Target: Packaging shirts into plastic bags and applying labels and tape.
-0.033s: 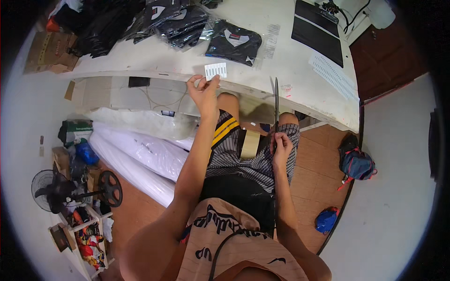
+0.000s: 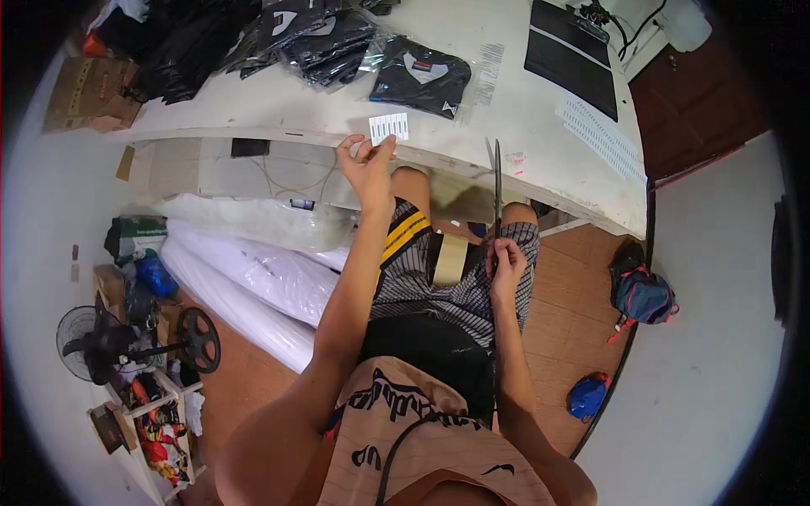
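My left hand (image 2: 369,173) pinches a small white card of barcode labels (image 2: 388,127) between thumb and fingers, just over the front edge of the white table (image 2: 329,118). Lower and to the right, over my right thigh, my right hand (image 2: 507,263) is closed round the handles of long dark scissors (image 2: 498,190). Their blades point away from me and reach over the table edge. Beyond the label card lies a folded black shirt (image 2: 422,78) in a clear bag. A strip of printed labels (image 2: 489,74) lies to its right.
Bagged black garments (image 2: 325,46) are heaped at the far left, near a cardboard box (image 2: 91,91). A perforated label sheet (image 2: 601,135) and black panels (image 2: 574,63) lie on the right. White wrapped rolls (image 2: 253,270) are under the table; a fan (image 2: 101,344) stands left, a backpack (image 2: 643,295) right.
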`<move>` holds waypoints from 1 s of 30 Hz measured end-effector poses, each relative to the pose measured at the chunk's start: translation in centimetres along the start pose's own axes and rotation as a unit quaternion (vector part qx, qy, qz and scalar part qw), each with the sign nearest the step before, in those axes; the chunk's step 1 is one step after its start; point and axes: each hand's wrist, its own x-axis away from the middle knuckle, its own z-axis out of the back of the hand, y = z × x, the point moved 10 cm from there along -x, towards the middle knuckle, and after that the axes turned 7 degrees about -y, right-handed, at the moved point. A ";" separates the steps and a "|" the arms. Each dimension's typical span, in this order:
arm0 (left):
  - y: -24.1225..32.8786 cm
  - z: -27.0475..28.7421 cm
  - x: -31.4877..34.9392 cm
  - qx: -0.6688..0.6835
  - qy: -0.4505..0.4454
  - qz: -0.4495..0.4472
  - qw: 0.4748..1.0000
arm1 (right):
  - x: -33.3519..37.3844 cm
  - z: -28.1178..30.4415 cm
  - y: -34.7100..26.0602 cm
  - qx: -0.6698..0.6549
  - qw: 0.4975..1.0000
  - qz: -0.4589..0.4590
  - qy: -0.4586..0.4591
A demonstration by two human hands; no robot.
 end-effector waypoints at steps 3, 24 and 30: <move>-0.5 0.1 0.2 0.006 0.009 0.025 1.000 | 0.1 -0.2 -0.1 -0.001 1.000 -0.009 0.000; -10.1 -6.9 6.2 0.059 -0.168 0.286 0.941 | 0.4 -2.5 0.7 -0.064 0.985 -0.060 -0.150; -10.7 -7.1 5.9 0.033 -0.211 0.299 0.930 | 0.5 -4.2 -0.3 -0.076 0.972 -0.018 -0.223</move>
